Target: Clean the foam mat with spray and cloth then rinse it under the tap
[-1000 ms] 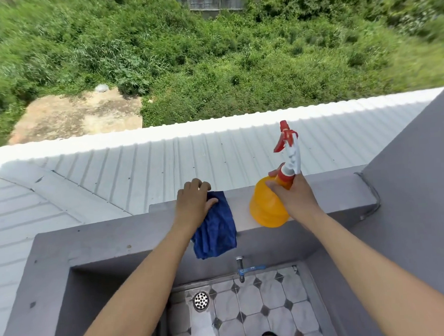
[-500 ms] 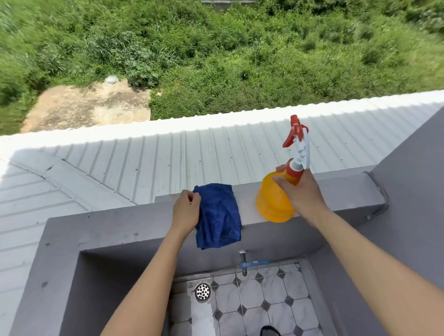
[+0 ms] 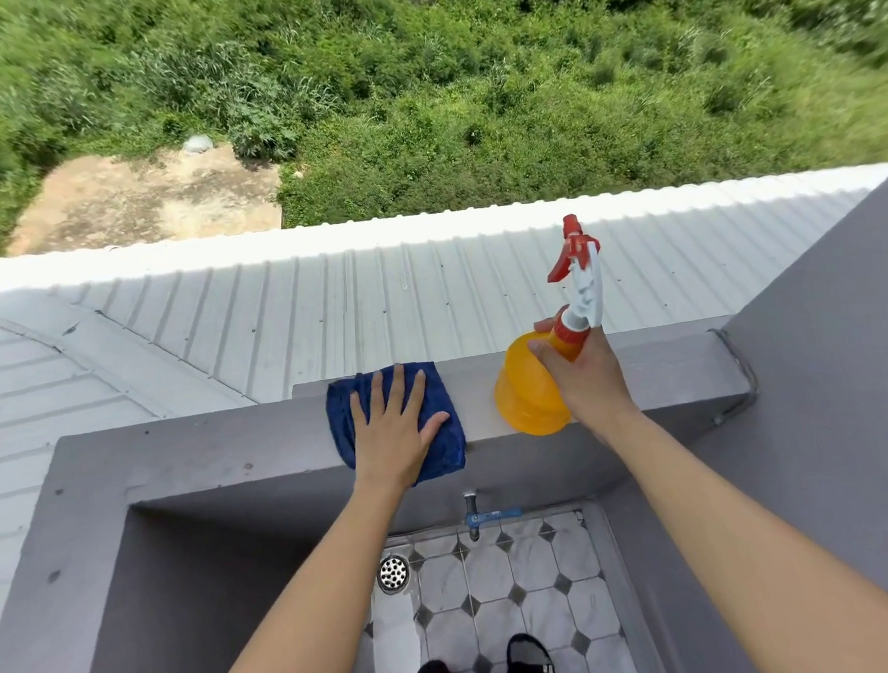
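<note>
Two dark shoes show at the bottom edge, standing on a tiled floor of pale octagons with small dark diamonds. A round metal drain sits in that floor near the far wall, and just right of it a tap with a blue handle sticks out from the grey wall.

Above the tap runs the flat top of a grey concrete ledge, the surface that carries the things. A blue cloth lies on it, its near edge hanging over the inner side. The left hand rests flat on the cloth with straight, spread fingers, pressing it down and not curled round it. Just to the right, apart from the cloth, a yellow spray bottle stands on the ledge, tipped slightly, with a white and red trigger head pointing up. The right hand grips the bottle at its neck, fingers and thumb wrapped round it below the red collar.

The foam mat cannot be seen anywhere in this view.

Beyond the ledge lies a white ribbed metal roof, partly in shade. Past its far edge are a bare patch of sandy ground and thick green bushes.
</note>
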`<state>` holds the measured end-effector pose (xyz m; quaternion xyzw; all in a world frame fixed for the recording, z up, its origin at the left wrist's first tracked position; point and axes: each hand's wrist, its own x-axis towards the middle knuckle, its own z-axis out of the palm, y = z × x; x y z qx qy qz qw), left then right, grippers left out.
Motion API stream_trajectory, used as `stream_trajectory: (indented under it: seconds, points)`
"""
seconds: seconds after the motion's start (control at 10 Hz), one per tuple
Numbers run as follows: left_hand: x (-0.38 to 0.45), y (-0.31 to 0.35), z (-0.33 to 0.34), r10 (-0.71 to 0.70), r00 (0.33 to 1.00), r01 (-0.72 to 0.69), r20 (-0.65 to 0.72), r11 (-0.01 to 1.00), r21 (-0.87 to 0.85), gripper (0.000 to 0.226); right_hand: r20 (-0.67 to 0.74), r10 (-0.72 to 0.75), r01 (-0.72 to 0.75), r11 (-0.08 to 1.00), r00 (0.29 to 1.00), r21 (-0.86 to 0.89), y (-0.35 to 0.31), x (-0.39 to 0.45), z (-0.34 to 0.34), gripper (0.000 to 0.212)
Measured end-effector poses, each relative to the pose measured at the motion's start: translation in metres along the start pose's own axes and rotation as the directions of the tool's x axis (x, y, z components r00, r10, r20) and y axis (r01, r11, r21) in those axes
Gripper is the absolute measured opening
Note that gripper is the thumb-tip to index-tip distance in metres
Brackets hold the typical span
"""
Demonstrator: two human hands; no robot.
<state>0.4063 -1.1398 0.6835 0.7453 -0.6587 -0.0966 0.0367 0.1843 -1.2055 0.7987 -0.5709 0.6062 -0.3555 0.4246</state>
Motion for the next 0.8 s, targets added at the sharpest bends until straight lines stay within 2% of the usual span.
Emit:
stream_trajectory:
  seconds: [0.1, 0.3, 0.5, 0.7, 0.8]
  points:
    - [0.003, -0.001, 0.001, 0.038, 0.999, -0.039, 0.035, 0.999, 0.024, 0.090, 0.001, -0.006, 0.006, 1.000, 1.000, -0.007, 0.005, 0.001, 0.002, 0.033]
    - [0.007, -0.002, -0.010, 0.114, 0.987, -0.121, 0.110, 0.991, 0.057, 0.091, 0.021, -0.036, 0.037, 0.998, 0.999, -0.059, 0.007, -0.002, -0.001, 0.049]
    - [0.009, 0.005, -0.016, 0.065, 0.989, -0.071, 0.131, 0.997, 0.043, 0.099, 0.025, -0.024, 0.027, 0.993, 0.999, -0.117, 0.010, 0.003, 0.001, 0.065]
    - [-0.002, 0.011, -0.022, -0.003, 0.987, -0.006, 0.158, 0.998, 0.056, 0.111, 0.018, -0.064, 0.066, 0.985, 0.998, -0.160, 0.000, 0.005, 0.010, 0.063]
    - [-0.011, 0.015, -0.034, -0.033, 0.986, 0.027, 0.164, 0.999, 0.038, 0.116, 0.103, -0.080, 0.098, 0.978, 0.991, -0.185, -0.003, -0.006, -0.004, 0.080]
